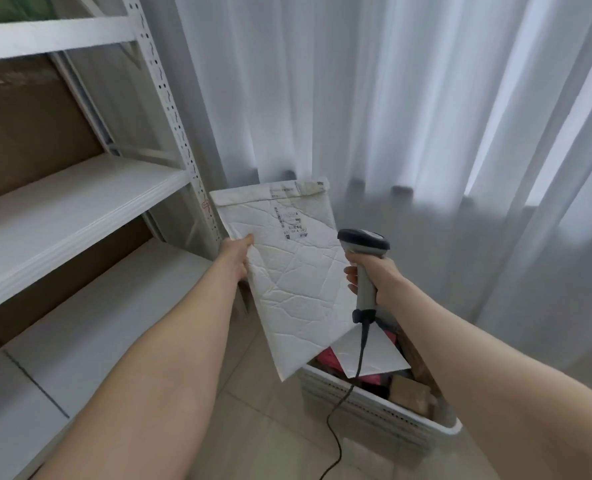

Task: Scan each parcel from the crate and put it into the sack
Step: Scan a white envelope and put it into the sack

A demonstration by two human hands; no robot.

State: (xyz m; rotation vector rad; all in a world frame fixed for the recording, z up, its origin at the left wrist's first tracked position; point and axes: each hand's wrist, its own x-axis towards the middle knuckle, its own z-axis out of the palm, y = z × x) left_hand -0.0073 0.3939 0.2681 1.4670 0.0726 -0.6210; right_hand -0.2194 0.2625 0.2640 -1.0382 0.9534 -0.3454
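Fingers (351, 276) of the right hand (379, 280) curl tight round the handle of a barcode scanner (364, 241); the left hand (235, 258) pinches the left edge of a white padded parcel (301, 282), label up, held just beside the scanner's head; below, 1 white crate (374, 407) on the floor holds more parcels (408, 393); white shelving (80, 209) stands left.

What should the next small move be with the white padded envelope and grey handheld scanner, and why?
Probably aim the grey handheld scanner in the right hand at the printed label on the white padded envelope that the left hand holds; the label lies uncovered.
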